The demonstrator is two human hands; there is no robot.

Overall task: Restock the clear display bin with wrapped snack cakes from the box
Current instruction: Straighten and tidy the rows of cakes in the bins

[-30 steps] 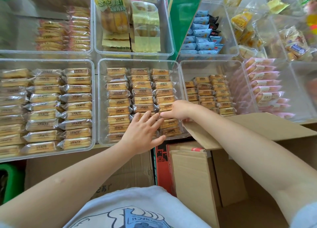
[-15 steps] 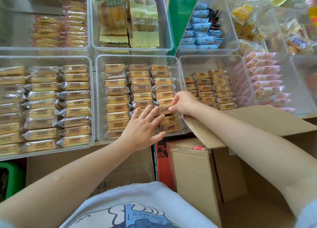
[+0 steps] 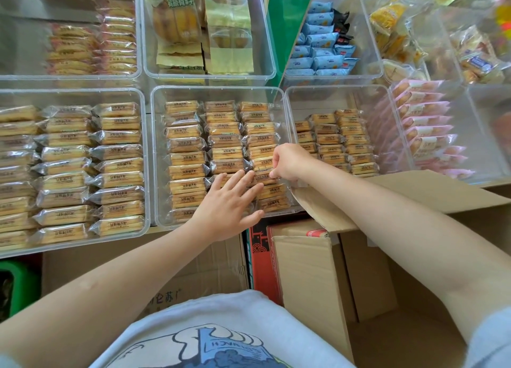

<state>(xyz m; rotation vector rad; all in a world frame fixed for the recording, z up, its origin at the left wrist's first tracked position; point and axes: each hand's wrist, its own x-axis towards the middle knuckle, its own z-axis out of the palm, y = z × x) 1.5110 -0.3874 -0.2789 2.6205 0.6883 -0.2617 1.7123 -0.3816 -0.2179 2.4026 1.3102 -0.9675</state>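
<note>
The clear display bin (image 3: 156,157) in the middle holds three rows of wrapped snack cakes (image 3: 188,157) with tan cake and dark print. My left hand (image 3: 229,201) lies flat with spread, straight fingers on the near cakes of the middle row. My right hand (image 3: 287,161) has curled fingers pinching a wrapped snack cake (image 3: 264,178) in the right row, near the bin's right wall. The open cardboard box (image 3: 304,279) stands at lower right, its flap (image 3: 387,193) under my right forearm. The box's inside is mostly hidden.
A bin (image 3: 143,160) of larger wrapped cakes sits to the left, a part-filled bin (image 3: 287,110) of similar cakes to the right, then pink-wrapped snacks (image 3: 425,124). Further bins stand behind. A red carton (image 3: 260,257) and another cardboard box (image 3: 193,273) are below the shelf.
My right hand shifted slightly away from me along the right row and its fingers curled down onto a cake. My left hand stayed flat on the near cakes.
</note>
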